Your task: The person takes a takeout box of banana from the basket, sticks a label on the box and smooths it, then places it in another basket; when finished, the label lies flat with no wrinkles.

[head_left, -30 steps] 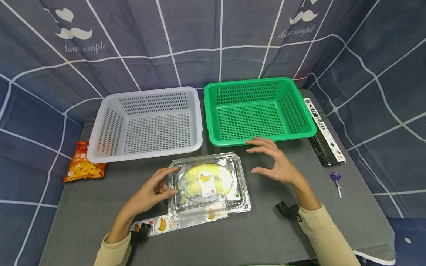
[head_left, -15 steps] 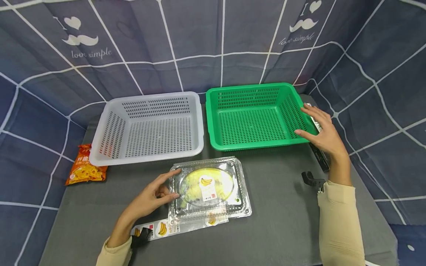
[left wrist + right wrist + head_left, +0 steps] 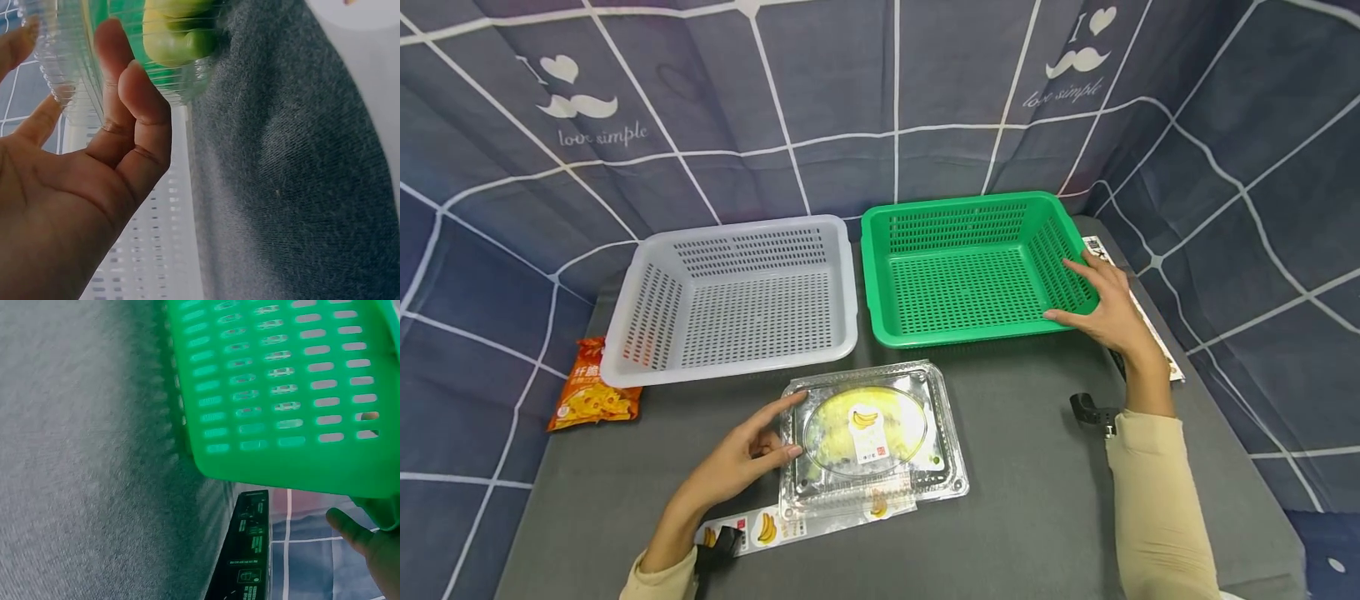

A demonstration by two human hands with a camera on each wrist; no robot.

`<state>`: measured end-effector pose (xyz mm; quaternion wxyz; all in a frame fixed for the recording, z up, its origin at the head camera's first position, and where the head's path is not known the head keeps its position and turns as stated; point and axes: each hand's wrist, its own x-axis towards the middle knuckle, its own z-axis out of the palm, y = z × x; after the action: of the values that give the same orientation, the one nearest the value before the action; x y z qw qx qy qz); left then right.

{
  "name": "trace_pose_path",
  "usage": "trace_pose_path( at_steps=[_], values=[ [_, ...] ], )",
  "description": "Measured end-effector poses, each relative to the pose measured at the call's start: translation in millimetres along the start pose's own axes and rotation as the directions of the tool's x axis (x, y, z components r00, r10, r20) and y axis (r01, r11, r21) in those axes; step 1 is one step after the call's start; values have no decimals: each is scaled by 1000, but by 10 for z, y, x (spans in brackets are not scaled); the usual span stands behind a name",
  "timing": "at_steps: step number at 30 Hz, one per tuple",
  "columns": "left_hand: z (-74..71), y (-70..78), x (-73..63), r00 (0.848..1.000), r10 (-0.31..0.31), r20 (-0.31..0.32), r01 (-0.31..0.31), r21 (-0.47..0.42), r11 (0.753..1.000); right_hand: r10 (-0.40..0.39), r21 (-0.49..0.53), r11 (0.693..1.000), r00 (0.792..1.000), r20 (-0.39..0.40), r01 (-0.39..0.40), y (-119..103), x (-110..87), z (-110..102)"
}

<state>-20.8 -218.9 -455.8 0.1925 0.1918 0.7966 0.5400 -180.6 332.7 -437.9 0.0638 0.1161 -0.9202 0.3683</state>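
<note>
A clear plastic clamshell container (image 3: 936, 417) with a banana label on its lid lies on the table; something yellow and green (image 3: 172, 40) shows inside it. My left hand (image 3: 741, 458) holds its left side, index finger and thumb at the lid's edge, other fingers bent. My right hand (image 3: 1112, 312) grips the near right corner of the green basket (image 3: 970, 337), with thumb and fingers over the rim. In the right wrist view one finger (image 3: 350, 531) extends outside the basket's wall (image 3: 300, 465). The basket has nothing in it.
Left of the green basket stands a whitish slotted basket (image 3: 730, 371), an orange snack bag (image 3: 595, 396) beside it. A banana-sticker strip (image 3: 790, 525) lies partly under the container. Beyond my right hand lies a black-and-white pasta box (image 3: 247, 556). Patterned cloth (image 3: 820, 83) hangs behind.
My right hand has moved from beside the container, over to the right, then onto the green basket's near right corner. The left hand has stayed at the container.
</note>
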Motion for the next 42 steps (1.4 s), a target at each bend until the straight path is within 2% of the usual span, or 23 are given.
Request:
trace_pose_path(
  at_steps=[3, 9, 16, 21, 25, 28, 36, 38, 42],
  values=[
    [6, -3, -19, 1000, 0, 4, 0, -10, 1000, -8, -42, 999, 1000, -2, 8, 20, -4, 32],
    [37, 0, -44, 1000, -17, 22, 18, -61, 998, 2, -47, 999, 1000, -4, -2, 27, -29, 49],
    [69, 10, -34, 1000, 14, -14, -15, -87, 996, 16, -45, 999, 1000, -13, -16, 32, -57, 57],
    [73, 11, -44, 1000, 15, -10, -17, -161, 987, 30, -50, 998, 999, -15, -31, 41, -71, 56],
    [64, 27, -82, 999, 33, -2, -32, -186, 982, 36, -50, 998, 999, -15, -37, 39, -78, 52],
    [56, 72, -120, 998, 65, -1, -64, -210, 975, 27, -49, 998, 999, -19, -28, 33, -74, 48],
    [15, 240, -150, 991, 131, 34, -113, -324, 939, 25, -56, 998, 1000, -18, -26, 15, -60, 41],
    [-13, 285, -134, 986, 160, 40, -138, -328, 934, 23, -57, 998, 1000, -15, -23, 8, -55, 40],
    [-113, 419, -44, 982, 184, 47, -163, -285, 944, 21, -55, 998, 1000, -17, -22, 0, -54, 29]
  ],
)
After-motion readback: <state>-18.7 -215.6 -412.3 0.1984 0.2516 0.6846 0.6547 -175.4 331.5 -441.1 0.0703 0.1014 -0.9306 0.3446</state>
